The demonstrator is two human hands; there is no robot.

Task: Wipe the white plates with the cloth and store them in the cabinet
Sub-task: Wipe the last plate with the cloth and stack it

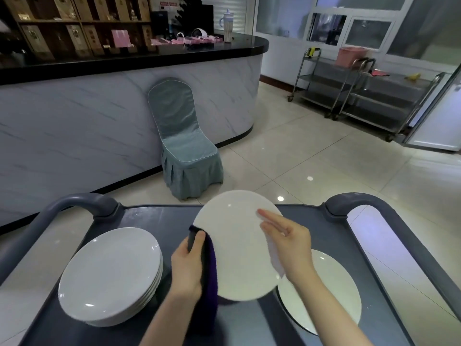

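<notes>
A white plate (235, 245) is held tilted above the grey cart (154, 221). My left hand (188, 265) grips its left rim through a dark purple cloth (212, 275) that hangs down below the hand. My right hand (287, 242) lies on the plate's right side with straight fingers, pressing a white cloth (275, 260) against the surface. A stack of several white plates (109, 273) sits on the cart at the left. One more white plate (324, 290) lies flat on the cart at the right, partly hidden by my right forearm.
The cart has raised grey handles at the left (82, 203) and right (354, 203). Beyond it stand a teal covered chair (184, 151) against a marble-fronted counter (99, 116). Steel trolleys (361, 96) stand at the back right on the tiled floor.
</notes>
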